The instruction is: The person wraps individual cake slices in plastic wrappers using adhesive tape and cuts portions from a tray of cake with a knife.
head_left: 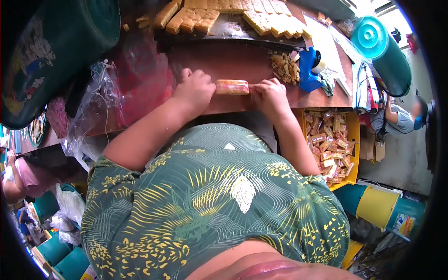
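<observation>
A wrapped cake bar point(232, 87) in clear film with pink print lies level between my two hands, just above the front of the brown table point(205, 58). My left hand point(195, 88) is closed at the bar's left end, fingers curled. At the opposite end my right hand point(270, 95) pinches the wrapper. Beyond them, unwrapped cake bars point(200, 19) stand in rows on a dark tray point(228, 32). To the left lies a stack of red-printed plastic wrappers point(144, 77).
A blue tape dispenser point(309, 70) stands right of my hands beside a heap of cake crumbs point(284, 66). Below it, a yellow crate point(353, 154) holds many wrapped bars. Large green bins point(380, 51) flank the table. Another person point(401, 116) is at far right, another point(32, 177) at left.
</observation>
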Action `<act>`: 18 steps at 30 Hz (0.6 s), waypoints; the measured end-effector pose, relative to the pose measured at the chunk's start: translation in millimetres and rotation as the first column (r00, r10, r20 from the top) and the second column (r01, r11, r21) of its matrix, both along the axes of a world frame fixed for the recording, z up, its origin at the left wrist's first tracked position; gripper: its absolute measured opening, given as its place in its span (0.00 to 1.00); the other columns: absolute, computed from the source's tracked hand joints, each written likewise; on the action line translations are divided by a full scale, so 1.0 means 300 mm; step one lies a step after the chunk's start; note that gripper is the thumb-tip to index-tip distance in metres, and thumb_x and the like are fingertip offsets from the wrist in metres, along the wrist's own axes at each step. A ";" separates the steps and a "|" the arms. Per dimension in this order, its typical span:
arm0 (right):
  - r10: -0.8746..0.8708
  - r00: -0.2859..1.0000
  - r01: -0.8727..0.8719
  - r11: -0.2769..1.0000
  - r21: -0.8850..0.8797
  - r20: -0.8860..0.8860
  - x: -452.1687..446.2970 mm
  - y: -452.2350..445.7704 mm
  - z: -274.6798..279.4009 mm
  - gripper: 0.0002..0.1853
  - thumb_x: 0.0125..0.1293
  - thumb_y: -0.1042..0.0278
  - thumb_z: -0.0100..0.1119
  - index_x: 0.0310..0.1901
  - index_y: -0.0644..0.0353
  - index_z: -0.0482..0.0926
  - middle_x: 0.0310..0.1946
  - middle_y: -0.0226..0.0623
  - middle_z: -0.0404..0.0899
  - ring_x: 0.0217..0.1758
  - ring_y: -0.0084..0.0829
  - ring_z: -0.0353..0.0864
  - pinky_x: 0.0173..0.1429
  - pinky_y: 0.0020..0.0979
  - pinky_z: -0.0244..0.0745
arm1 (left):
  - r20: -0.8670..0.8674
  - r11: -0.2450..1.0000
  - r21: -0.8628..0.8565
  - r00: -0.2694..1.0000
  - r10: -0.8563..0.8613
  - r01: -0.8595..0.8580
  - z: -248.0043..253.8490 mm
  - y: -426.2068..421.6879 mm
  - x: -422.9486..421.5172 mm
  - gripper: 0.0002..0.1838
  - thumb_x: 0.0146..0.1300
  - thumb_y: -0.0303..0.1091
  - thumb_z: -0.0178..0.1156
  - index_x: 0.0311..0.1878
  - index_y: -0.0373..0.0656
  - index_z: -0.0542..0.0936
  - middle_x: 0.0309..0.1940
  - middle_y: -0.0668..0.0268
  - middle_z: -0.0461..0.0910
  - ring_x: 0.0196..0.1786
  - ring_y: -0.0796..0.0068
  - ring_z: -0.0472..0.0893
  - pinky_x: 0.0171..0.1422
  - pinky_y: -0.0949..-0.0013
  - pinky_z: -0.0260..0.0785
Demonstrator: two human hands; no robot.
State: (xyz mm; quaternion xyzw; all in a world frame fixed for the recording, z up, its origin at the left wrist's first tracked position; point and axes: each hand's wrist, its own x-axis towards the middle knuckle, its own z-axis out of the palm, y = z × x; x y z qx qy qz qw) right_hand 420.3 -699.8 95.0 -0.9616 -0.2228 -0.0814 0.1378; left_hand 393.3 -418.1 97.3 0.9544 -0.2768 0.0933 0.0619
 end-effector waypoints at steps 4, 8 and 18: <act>0.001 1.000 -0.005 0.993 -0.117 -0.029 0.036 0.021 0.053 0.06 0.64 0.59 0.69 0.40 0.43 0.91 0.39 0.24 0.86 0.52 0.37 0.81 0.58 0.43 0.74 | -0.309 1.000 0.006 0.951 0.010 -0.008 0.057 0.006 0.101 0.07 0.61 0.38 0.67 0.40 0.51 0.89 0.42 0.71 0.83 0.56 0.66 0.80 0.61 0.53 0.66; 0.003 0.999 0.005 0.982 -0.190 0.042 0.003 0.060 0.049 0.06 0.65 0.59 0.67 0.40 0.42 0.91 0.39 0.25 0.85 0.52 0.36 0.81 0.56 0.43 0.74 | -0.057 0.998 0.058 0.998 0.020 -0.017 0.084 -0.020 0.155 0.05 0.57 0.39 0.66 0.35 0.54 0.88 0.45 0.73 0.81 0.57 0.66 0.75 0.61 0.54 0.65; 0.017 1.000 -0.016 0.997 -0.075 0.015 -0.153 0.072 -0.073 0.46 0.70 0.44 0.63 0.79 0.69 0.59 0.70 0.54 0.66 0.74 0.51 0.63 0.77 0.51 0.59 | -0.540 0.210 -0.841 0.786 -0.300 -0.498 -0.091 -0.136 0.185 0.18 0.73 0.32 0.65 0.62 0.38 0.78 0.53 0.64 0.83 0.56 0.75 0.81 0.67 0.71 0.71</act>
